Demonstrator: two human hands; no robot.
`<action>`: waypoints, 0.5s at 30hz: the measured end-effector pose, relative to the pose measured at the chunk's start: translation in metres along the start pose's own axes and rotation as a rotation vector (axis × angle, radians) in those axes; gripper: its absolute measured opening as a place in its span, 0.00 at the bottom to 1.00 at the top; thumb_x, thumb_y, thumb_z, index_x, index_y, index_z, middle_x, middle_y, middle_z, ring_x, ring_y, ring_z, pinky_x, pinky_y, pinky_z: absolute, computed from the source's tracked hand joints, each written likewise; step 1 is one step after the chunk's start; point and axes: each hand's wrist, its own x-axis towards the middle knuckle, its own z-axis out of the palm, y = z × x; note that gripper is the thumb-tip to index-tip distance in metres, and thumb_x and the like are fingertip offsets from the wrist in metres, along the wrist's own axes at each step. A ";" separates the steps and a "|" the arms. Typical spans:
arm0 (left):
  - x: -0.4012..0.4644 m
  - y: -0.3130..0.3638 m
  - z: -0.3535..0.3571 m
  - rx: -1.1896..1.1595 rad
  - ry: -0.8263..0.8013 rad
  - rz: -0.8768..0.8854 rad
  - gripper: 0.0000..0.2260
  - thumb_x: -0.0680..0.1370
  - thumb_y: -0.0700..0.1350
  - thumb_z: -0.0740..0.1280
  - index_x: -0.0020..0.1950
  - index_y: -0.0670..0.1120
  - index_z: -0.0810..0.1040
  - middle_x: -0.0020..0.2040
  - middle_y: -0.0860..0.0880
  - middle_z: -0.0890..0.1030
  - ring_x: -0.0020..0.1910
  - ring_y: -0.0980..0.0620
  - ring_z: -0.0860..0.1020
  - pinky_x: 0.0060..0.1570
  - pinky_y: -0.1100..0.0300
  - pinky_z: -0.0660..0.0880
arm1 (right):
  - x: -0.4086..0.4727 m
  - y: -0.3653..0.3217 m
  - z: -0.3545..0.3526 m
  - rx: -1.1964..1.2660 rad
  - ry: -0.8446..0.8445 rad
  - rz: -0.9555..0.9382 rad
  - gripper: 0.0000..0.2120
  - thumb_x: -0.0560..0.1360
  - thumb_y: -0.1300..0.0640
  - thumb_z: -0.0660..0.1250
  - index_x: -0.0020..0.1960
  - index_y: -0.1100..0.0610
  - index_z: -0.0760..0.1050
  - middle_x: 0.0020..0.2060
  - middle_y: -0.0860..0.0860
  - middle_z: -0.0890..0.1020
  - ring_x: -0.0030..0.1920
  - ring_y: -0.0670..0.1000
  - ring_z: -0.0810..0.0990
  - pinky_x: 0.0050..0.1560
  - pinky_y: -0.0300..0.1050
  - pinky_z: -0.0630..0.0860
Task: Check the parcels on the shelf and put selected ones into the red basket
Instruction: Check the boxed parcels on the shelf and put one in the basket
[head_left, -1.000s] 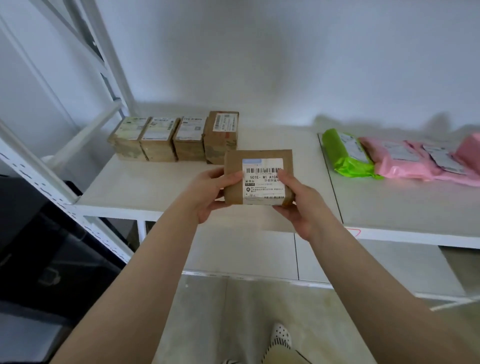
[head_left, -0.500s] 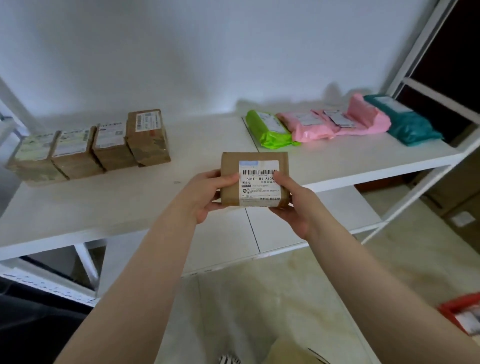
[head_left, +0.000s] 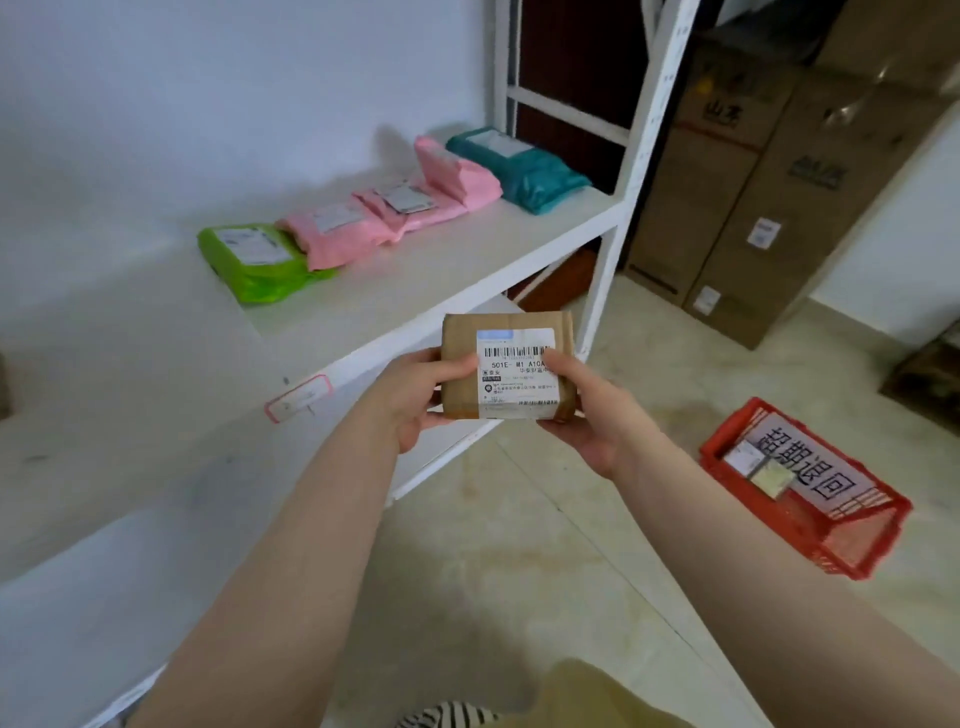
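Since a second ago the view has swung right, and the brown parcel (head_left: 506, 366) has left the shelf front for open floor, with the red basket (head_left: 800, 488) now in sight. The left hand (head_left: 415, 397) grips its left edge, thumb on the face; the right hand (head_left: 587, 410) pinches the right edge, thumb on the label (head_left: 517, 371). The parcel hangs in the air just off the shelf (head_left: 415, 291), well apart from the basket at lower right. The basket sits low and already holds a parcel, so a drop from this height could bounce out or miss the rim.
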 end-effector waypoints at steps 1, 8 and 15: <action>0.008 -0.001 0.022 0.016 -0.024 -0.008 0.11 0.74 0.45 0.72 0.56 0.48 0.80 0.51 0.50 0.85 0.51 0.49 0.82 0.51 0.51 0.79 | 0.002 -0.005 -0.022 0.020 0.026 0.003 0.08 0.73 0.53 0.74 0.47 0.56 0.80 0.33 0.48 0.86 0.43 0.51 0.84 0.56 0.49 0.80; 0.061 -0.028 0.178 0.101 -0.220 -0.115 0.14 0.75 0.44 0.71 0.60 0.46 0.78 0.53 0.48 0.85 0.53 0.49 0.82 0.48 0.52 0.79 | 0.017 -0.018 -0.175 0.157 0.211 0.030 0.11 0.73 0.53 0.74 0.52 0.58 0.80 0.32 0.47 0.86 0.40 0.49 0.83 0.55 0.49 0.80; 0.113 -0.045 0.315 0.250 -0.451 -0.249 0.22 0.72 0.42 0.73 0.65 0.47 0.74 0.60 0.44 0.82 0.61 0.42 0.78 0.59 0.39 0.75 | 0.024 -0.027 -0.306 0.237 0.391 0.025 0.05 0.73 0.55 0.74 0.47 0.54 0.80 0.42 0.50 0.87 0.47 0.51 0.83 0.61 0.52 0.78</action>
